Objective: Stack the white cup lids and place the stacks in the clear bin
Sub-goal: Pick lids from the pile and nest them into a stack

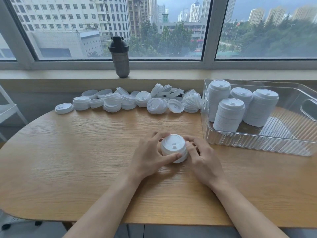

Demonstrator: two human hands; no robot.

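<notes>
A short stack of white cup lids (173,146) stands on the wooden table (77,152) in front of me. My left hand (151,157) grips its left side, thumb across the front. My right hand (200,155) holds its right side with curled fingers. Behind it, a long heap of loose white lids (130,100) lies along the table's far edge. The clear bin (257,143) sits at the right and holds several tall lid stacks (229,115).
A dark shaker bottle (120,57) stands on the windowsill behind the heap. A white shelf frame (8,110) shows at the far left. The table's rounded front edge runs close to my arms.
</notes>
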